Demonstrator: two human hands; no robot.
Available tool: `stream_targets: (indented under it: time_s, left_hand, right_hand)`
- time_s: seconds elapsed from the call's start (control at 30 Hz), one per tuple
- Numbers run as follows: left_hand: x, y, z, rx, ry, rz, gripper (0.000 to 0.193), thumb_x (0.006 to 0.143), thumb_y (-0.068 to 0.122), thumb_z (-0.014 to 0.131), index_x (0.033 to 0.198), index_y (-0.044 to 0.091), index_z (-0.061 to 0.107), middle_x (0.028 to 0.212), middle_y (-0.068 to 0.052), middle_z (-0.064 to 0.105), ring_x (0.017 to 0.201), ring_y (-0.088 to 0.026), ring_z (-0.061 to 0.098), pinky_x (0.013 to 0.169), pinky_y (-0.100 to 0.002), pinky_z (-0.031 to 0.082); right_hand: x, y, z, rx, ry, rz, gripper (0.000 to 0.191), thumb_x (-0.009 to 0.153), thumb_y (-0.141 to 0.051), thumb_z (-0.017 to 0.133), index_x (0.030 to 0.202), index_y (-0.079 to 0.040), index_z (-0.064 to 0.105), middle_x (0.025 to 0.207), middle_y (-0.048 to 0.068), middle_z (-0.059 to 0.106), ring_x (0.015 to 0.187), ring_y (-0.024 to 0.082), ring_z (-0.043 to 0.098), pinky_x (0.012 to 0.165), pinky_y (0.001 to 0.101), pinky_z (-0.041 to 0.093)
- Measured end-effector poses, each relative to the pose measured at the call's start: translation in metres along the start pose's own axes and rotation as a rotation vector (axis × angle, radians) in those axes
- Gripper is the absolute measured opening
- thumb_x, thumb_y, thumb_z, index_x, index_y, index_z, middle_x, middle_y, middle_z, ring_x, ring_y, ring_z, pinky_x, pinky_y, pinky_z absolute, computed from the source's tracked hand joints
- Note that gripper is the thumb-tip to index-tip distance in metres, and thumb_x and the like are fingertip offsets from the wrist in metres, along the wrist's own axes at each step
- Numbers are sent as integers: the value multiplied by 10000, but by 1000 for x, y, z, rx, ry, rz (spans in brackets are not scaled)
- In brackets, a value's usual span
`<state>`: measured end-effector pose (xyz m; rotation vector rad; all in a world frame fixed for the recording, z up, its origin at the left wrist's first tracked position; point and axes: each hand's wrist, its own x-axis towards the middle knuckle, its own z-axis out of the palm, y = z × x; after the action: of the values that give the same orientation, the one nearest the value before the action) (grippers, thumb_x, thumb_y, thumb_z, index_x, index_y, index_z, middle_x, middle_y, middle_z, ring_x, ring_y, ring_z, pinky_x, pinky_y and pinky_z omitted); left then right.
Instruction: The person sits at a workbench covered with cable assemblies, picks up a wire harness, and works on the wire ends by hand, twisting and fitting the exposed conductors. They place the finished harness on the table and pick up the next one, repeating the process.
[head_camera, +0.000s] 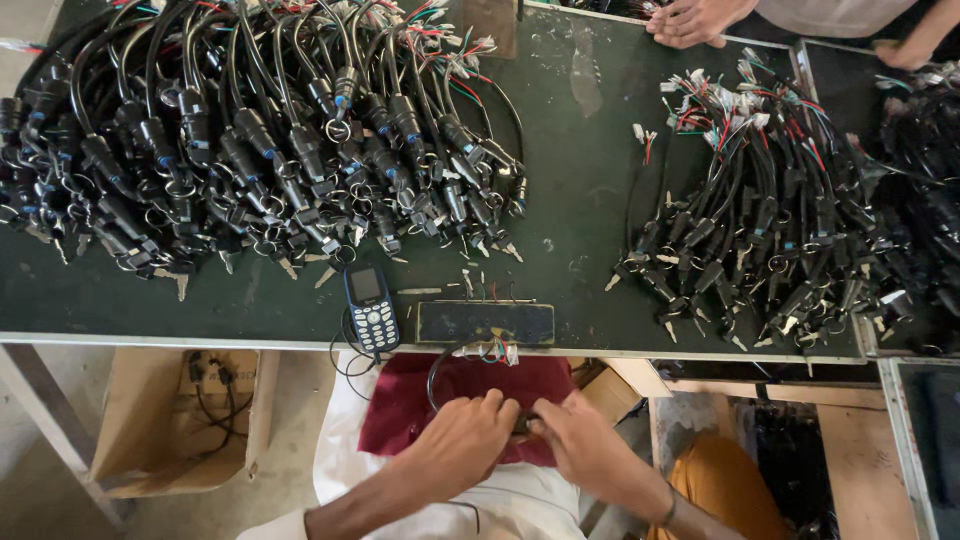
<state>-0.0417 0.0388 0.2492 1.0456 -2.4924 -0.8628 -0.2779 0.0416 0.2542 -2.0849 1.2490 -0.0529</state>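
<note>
My left hand (462, 440) and my right hand (585, 445) are together below the near edge of the dark green work table (580, 190), over the dark red cloth (400, 410) that lies on my lap. Both hands are closed on the same thin black cable with a bundle of coloured wires at its end (470, 352). The fingers of the left hand are curled over a small dark part of it, and the fingertips of the right hand pinch it from the other side, so the two hands are touching each other. From there the cable makes a loop upward, and its coloured wire end lies at the table edge, just beside the flat black rectangular block (485, 323).

To the left of this block a small dark blue keypad phone (371, 308) lies on the table, partly over the edge.

A big heap of black cable assemblies with metal keys and rings (250, 150) fills the far left of the table. A second, smaller heap of the same black cables with red and green wires (760, 230) lies on the right, well apart from the first.

At the far side of the table I see the hand of another person (690, 20) resting on the edge.

Under the table on the left stands an open brown cardboard box (180, 420).
</note>
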Motion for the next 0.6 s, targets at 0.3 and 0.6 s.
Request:
stream_targets:
  time_s: [0.3, 0.6]
  left_hand:
    - [11, 25, -33, -335, 226, 28, 311, 947, 292, 730, 1003, 30, 573, 866, -168, 663, 792, -387, 672, 637, -491, 502]
    - [54, 51, -41, -609, 248, -205, 267, 927, 183, 751, 1133, 66, 628, 910, -158, 712, 788, -346, 716, 654, -399, 567]
  right_hand:
    - [-33, 18, -69, -650, 309, -377, 243, 795, -124, 687, 1020, -81, 609, 927, 89, 605, 898, 282, 611, 840, 495, 449]
    - [-18, -4, -74, 1583, 916, -148, 81, 1106, -180, 475, 1141, -114, 443, 1230, 236, 607, 1060, 276, 643, 1001, 388, 542]
